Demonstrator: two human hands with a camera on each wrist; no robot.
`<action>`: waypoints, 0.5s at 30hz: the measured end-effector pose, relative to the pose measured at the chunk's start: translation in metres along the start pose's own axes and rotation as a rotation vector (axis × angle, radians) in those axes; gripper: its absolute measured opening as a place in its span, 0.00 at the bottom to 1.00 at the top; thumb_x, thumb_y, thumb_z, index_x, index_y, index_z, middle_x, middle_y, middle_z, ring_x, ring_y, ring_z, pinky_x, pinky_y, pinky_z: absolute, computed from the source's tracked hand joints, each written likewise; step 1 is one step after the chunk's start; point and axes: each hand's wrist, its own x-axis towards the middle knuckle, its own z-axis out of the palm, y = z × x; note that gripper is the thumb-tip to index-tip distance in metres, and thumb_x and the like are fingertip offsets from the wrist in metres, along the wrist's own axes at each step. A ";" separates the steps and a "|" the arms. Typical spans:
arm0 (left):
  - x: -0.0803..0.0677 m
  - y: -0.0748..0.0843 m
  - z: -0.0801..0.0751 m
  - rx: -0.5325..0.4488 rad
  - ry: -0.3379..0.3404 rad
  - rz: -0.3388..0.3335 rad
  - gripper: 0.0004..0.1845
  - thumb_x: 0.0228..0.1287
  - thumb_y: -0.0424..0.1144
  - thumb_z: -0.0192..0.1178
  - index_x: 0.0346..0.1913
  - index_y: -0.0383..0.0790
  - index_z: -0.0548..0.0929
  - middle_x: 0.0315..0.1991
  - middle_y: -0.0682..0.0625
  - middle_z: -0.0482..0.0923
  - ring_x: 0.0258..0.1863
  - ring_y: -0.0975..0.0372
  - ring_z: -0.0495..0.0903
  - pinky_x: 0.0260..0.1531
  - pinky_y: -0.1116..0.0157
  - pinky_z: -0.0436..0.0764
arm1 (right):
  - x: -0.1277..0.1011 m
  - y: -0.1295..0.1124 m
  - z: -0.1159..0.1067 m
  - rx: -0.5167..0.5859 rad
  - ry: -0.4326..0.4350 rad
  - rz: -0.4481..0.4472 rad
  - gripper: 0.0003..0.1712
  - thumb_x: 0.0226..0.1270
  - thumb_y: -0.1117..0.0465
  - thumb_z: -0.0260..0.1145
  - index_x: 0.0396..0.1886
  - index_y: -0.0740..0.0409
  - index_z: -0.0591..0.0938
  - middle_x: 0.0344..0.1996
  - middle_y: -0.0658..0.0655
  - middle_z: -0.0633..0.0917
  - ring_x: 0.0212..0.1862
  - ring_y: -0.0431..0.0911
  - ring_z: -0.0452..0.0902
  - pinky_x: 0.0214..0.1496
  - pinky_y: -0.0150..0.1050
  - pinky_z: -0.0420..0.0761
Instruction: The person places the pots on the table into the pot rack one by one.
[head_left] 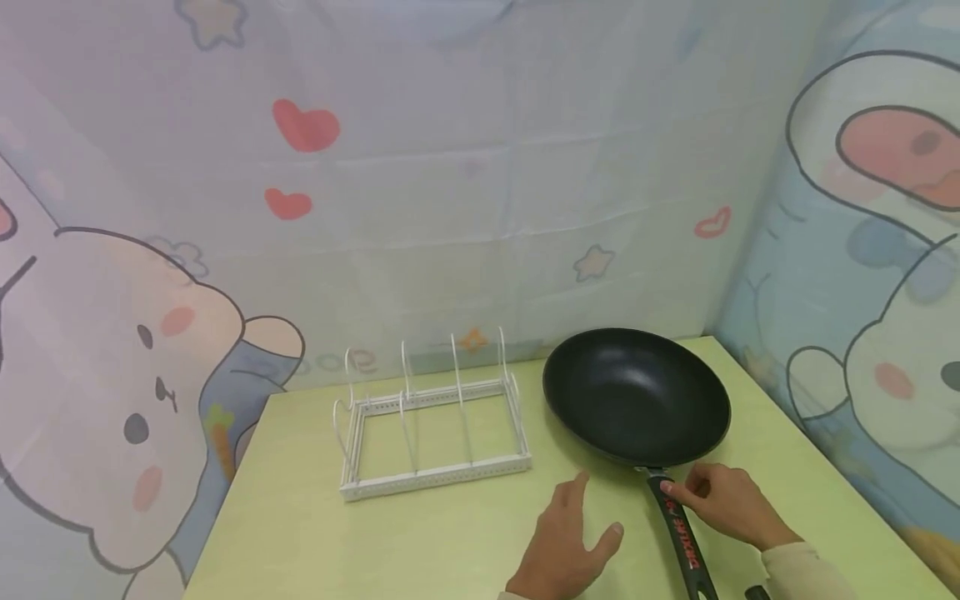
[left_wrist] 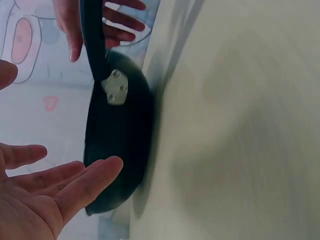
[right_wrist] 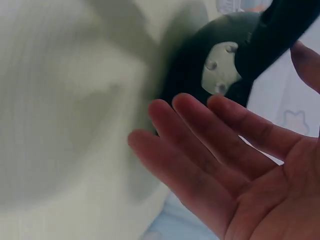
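Observation:
A black frying pan [head_left: 633,400] stands on the right part of the table, its handle [head_left: 681,537] with red lettering pointing towards me. Beside the handle, near the pan's rim, is my right hand [head_left: 727,500]. The right wrist view shows that hand's fingers [right_wrist: 200,155] extended, not wrapped round the handle; its thumb lies by the handle, and I cannot tell whether it touches. My left hand [head_left: 562,542] is held left of the handle with fingers spread, apart from the pan in the head view. In the left wrist view its palm [left_wrist: 25,215] holds nothing.
A white wire rack [head_left: 435,477] with upright loops stands left of the pan on the pale yellow-green table [head_left: 300,550]. A small dark object [head_left: 757,592] is cut off at the bottom edge. Printed cloth walls [head_left: 450,208] enclose the table's back and sides.

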 end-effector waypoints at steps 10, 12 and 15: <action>0.012 0.003 0.027 -0.410 -0.094 -0.085 0.32 0.70 0.53 0.59 0.70 0.43 0.67 0.63 0.41 0.73 0.55 0.57 0.84 0.44 0.64 0.85 | 0.013 0.007 0.013 0.461 -0.225 0.197 0.36 0.70 0.40 0.63 0.57 0.70 0.79 0.42 0.61 0.88 0.36 0.48 0.86 0.31 0.47 0.88; 0.014 0.009 0.036 -0.539 -0.113 -0.115 0.30 0.69 0.49 0.60 0.69 0.42 0.68 0.61 0.42 0.73 0.53 0.58 0.84 0.41 0.64 0.87 | 0.014 0.010 0.013 0.533 -0.254 0.197 0.37 0.72 0.40 0.61 0.59 0.72 0.78 0.47 0.65 0.86 0.39 0.51 0.88 0.34 0.49 0.89; 0.013 0.021 0.050 -0.794 -0.112 -0.195 0.26 0.67 0.42 0.63 0.65 0.39 0.70 0.58 0.43 0.74 0.51 0.58 0.83 0.36 0.63 0.88 | 0.015 0.014 0.012 0.616 -0.300 0.169 0.37 0.75 0.42 0.58 0.62 0.74 0.76 0.50 0.67 0.85 0.42 0.55 0.89 0.38 0.52 0.89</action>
